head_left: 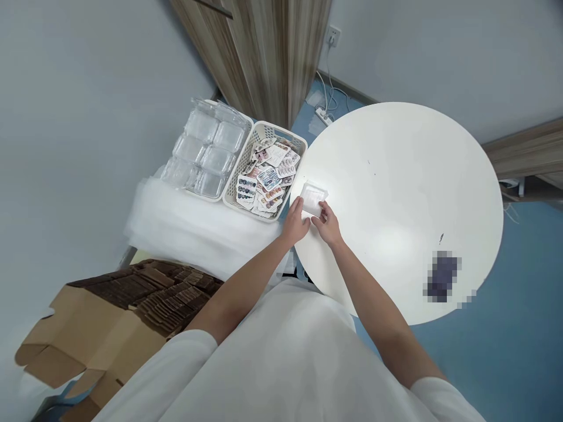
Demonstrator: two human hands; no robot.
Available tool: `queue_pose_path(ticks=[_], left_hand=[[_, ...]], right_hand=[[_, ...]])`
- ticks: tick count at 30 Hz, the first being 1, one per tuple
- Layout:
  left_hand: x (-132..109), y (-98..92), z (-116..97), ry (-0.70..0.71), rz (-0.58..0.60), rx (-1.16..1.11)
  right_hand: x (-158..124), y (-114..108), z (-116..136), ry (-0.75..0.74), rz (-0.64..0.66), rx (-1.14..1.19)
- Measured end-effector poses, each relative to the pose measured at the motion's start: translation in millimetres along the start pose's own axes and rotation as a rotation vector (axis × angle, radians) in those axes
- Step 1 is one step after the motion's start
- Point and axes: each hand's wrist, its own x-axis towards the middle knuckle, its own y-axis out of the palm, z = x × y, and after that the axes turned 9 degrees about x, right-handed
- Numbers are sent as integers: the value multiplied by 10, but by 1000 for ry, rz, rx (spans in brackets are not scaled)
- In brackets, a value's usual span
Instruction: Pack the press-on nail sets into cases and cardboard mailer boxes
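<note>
Near the left edge of the round white table lies a small clear plastic case, roughly square, with something whitish showing through it. My left hand grips the case at its lower left side, the fingers along its edge. On the lower right corner my right hand is closed, with its fingers curled against the rim. The exact contents of the case are too small to make out.
Left of the table, a white basket holds several printed cards with nail designs. Beside it stand stacked clear plastic cases. White wrapping sheet and a cardboard box of brown folded cartons lie nearer. A blurred dark object rests at the table's right.
</note>
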Motion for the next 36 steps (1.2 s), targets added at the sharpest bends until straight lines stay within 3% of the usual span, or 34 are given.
queue_pose_path(ticks=[9, 15, 21, 27, 31, 36], left_hand=[[-30, 42, 35, 24, -37, -8], [-187, 14, -35, 30, -78, -33], [-674, 32, -299, -45, -152, -22], [-1248, 216, -612, -52, -141, 38], [-1603, 251, -778, -85, -91, 12], [-2010, 86, -873, -116, -57, -6]], right_hand=[[-40, -63, -164, -96, 57, -14], [-302, -208, -234, -95, 94, 32], [-841, -588, -186, -83, 101, 69], [-1302, -907, -208, -77, 49, 137], [-1479, -929, -233, -46, 118, 153], [-1561, -760, -211, -65, 246, 147]])
